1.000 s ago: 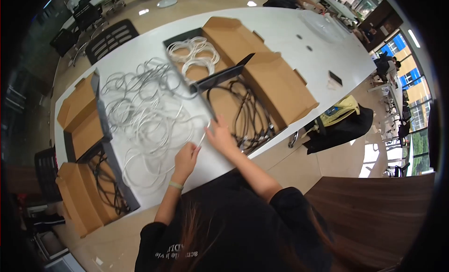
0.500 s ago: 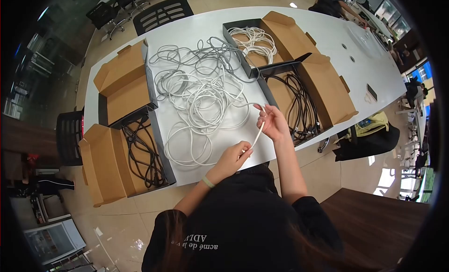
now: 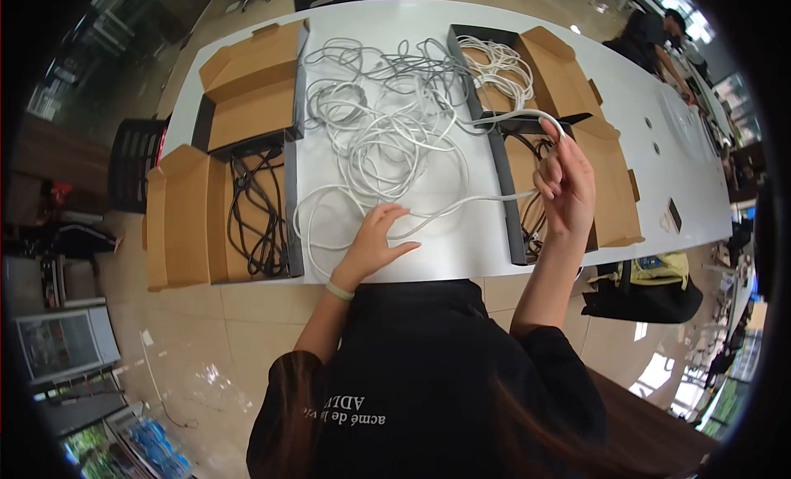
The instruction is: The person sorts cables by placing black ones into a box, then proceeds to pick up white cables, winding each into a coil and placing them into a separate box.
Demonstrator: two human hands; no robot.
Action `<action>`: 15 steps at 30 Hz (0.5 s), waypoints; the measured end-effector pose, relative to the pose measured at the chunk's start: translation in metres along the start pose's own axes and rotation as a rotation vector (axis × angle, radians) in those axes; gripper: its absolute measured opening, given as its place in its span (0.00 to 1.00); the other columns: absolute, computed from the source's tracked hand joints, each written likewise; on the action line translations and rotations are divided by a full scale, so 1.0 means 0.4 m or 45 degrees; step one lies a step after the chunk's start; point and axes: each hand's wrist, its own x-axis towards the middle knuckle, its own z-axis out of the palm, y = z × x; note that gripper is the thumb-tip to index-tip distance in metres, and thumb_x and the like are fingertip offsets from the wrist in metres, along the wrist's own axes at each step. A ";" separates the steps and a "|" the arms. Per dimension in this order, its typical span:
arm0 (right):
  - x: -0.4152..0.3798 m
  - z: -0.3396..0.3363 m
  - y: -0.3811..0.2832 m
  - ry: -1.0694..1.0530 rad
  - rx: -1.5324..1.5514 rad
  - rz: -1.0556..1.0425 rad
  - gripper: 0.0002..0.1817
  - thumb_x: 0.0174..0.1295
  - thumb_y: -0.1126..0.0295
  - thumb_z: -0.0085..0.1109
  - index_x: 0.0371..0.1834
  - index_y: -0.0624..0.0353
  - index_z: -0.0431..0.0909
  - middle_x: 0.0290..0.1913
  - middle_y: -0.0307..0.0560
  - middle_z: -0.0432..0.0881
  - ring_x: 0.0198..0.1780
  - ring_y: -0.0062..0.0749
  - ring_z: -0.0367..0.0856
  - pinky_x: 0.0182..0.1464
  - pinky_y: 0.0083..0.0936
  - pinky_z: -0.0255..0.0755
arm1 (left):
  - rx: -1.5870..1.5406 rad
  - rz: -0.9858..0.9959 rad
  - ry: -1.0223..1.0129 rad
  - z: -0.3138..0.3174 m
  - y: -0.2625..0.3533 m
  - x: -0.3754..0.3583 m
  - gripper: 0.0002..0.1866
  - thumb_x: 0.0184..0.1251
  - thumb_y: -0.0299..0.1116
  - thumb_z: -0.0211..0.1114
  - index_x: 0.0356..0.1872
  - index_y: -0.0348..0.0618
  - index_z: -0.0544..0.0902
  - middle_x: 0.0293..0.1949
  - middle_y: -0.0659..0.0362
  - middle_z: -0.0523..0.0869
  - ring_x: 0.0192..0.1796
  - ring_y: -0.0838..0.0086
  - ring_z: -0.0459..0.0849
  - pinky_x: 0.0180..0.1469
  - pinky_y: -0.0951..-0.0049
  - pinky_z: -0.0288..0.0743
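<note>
My right hand (image 3: 566,186) is raised over the front right box, its fingers closed on a white cable (image 3: 519,114). The held cable arches over from the tangle and comes out below the hand toward the left. Fingers and thumb apart, my left hand (image 3: 375,242) hovers by the table's near edge, beside loops of white cable. A loose heap of white cables (image 3: 387,154) covers the middle of the table, with grey cables (image 3: 339,55) tangled along its far side.
Open cardboard boxes flank the heap. Black cables (image 3: 257,219) lie in the front left box (image 3: 183,224), more in the front right box (image 3: 606,191). Coiled white cables (image 3: 498,63) fill the back right box (image 3: 556,59). A phone (image 3: 675,214) rests at the right; another person (image 3: 655,46) is beyond.
My right hand has moved right and up, drawing the white cable out over the right box. My left hand has let go of the cable and opened, shifting slightly left. The view has also shifted.
</note>
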 end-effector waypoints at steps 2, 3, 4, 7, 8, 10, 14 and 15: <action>-0.003 -0.018 -0.001 -0.090 -0.063 0.066 0.19 0.66 0.69 0.46 0.55 0.71 0.70 0.16 0.31 0.62 0.15 0.11 0.51 0.18 0.10 0.49 | -0.214 -0.242 -0.037 0.006 -0.010 0.035 0.35 0.48 0.44 0.72 0.56 0.39 0.70 0.56 0.50 0.68 0.58 0.58 0.69 0.55 0.68 0.69; -0.008 -0.026 -0.003 -0.125 -0.100 0.104 0.19 0.66 0.69 0.47 0.55 0.70 0.70 0.15 0.31 0.62 0.15 0.11 0.52 0.18 0.11 0.49 | -0.439 -0.456 -0.098 0.013 -0.015 0.053 0.41 0.45 0.48 0.74 0.59 0.37 0.66 0.59 0.48 0.64 0.61 0.56 0.66 0.58 0.66 0.67; -0.016 -0.039 -0.001 -0.179 -0.199 0.128 0.19 0.66 0.68 0.46 0.55 0.71 0.70 0.15 0.31 0.62 0.15 0.11 0.54 0.17 0.11 0.50 | -0.267 -0.515 -0.072 0.034 -0.051 0.070 0.45 0.43 0.50 0.74 0.60 0.35 0.64 0.60 0.45 0.61 0.62 0.54 0.64 0.60 0.65 0.65; -0.037 -0.087 0.001 -0.290 -0.473 0.245 0.18 0.66 0.68 0.48 0.53 0.69 0.73 0.15 0.34 0.67 0.14 0.13 0.59 0.17 0.12 0.53 | 0.062 -0.556 0.034 0.103 -0.122 0.128 0.50 0.39 0.53 0.74 0.59 0.29 0.61 0.57 0.35 0.62 0.60 0.47 0.65 0.59 0.61 0.65; -0.044 -0.101 -0.001 -0.317 -0.534 0.289 0.17 0.66 0.67 0.49 0.52 0.68 0.75 0.17 0.35 0.71 0.15 0.13 0.62 0.18 0.12 0.55 | 0.342 -0.576 -0.067 0.114 -0.126 0.148 0.46 0.39 0.52 0.74 0.55 0.30 0.66 0.53 0.37 0.68 0.57 0.49 0.70 0.55 0.60 0.68; -0.058 -0.141 0.005 -0.315 -0.758 0.315 0.17 0.65 0.67 0.50 0.52 0.66 0.75 0.18 0.37 0.73 0.17 0.14 0.66 0.21 0.11 0.59 | 0.621 -0.618 -0.161 0.145 -0.160 0.171 0.41 0.39 0.51 0.74 0.51 0.31 0.71 0.49 0.38 0.74 0.53 0.51 0.74 0.51 0.59 0.70; -0.059 -0.287 0.019 -0.257 -1.193 0.247 0.14 0.65 0.67 0.50 0.45 0.65 0.79 0.18 0.40 0.76 0.20 0.18 0.72 0.24 0.19 0.66 | 0.853 -0.601 -0.371 0.125 -0.185 0.229 0.24 0.39 0.48 0.72 0.36 0.43 0.82 0.34 0.52 0.83 0.40 0.59 0.82 0.40 0.61 0.74; -0.052 -0.326 0.025 -0.280 -1.386 0.218 0.13 0.63 0.67 0.51 0.42 0.66 0.79 0.17 0.44 0.76 0.19 0.24 0.74 0.25 0.22 0.66 | 0.822 -0.558 -0.326 0.095 -0.160 0.243 0.19 0.41 0.48 0.71 0.32 0.47 0.83 0.32 0.55 0.84 0.39 0.61 0.83 0.38 0.61 0.74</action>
